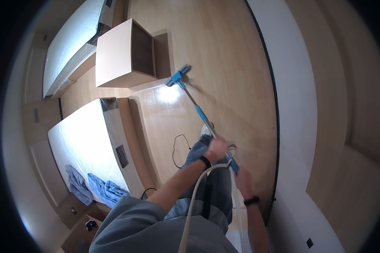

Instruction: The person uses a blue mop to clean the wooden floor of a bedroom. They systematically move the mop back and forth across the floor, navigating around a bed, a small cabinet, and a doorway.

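Note:
A sponge mop with a blue and metal pole [202,114] slants across the view in front of me. Its blue and grey head [178,76] is over the wood-look floor, beside a pale wooden cabinet. My left hand [218,149] is closed around the middle of the pole and looks slightly blurred. Lower down, my right hand [244,182] grips the pole near its blue end. Both wrists wear black bands. A pale cord hangs in a loop in front of my body, crossing near the pole's lower part.
Two plastic-wrapped mattresses [82,145] lie on wooden bases at the left, the nearer with blue cloths [106,188] on it. The cabinet [115,57] stands between them. A thin dark cable [174,148] lies on the floor [240,95] by my legs. A white wall [294,110] rises at the right.

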Tool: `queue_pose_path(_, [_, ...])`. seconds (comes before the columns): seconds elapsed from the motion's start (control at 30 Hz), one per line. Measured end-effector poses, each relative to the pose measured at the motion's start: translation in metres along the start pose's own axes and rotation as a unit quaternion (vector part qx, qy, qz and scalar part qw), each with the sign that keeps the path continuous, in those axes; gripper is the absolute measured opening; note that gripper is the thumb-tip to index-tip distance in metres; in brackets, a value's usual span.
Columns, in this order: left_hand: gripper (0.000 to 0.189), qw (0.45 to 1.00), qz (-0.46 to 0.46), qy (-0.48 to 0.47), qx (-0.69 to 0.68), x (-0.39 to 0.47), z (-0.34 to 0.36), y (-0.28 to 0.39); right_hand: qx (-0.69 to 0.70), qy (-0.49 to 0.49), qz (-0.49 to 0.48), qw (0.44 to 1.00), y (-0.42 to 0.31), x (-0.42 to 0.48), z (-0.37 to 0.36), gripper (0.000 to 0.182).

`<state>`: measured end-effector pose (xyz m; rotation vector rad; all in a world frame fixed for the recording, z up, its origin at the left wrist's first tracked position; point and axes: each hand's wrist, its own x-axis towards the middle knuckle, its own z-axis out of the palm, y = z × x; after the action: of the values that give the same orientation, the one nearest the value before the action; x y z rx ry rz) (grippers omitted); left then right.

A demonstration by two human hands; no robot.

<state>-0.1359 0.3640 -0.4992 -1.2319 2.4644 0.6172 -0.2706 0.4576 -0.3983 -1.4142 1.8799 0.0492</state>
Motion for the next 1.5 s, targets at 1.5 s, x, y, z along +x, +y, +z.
queue_pose_path(1.5, [0.009, 0.950, 0.286, -0.090, 0.085, 0.069, 0.102, 0.357, 0.204, 0.082, 0.231, 0.948, 0.311, -0.269, -0.033, 0.029])
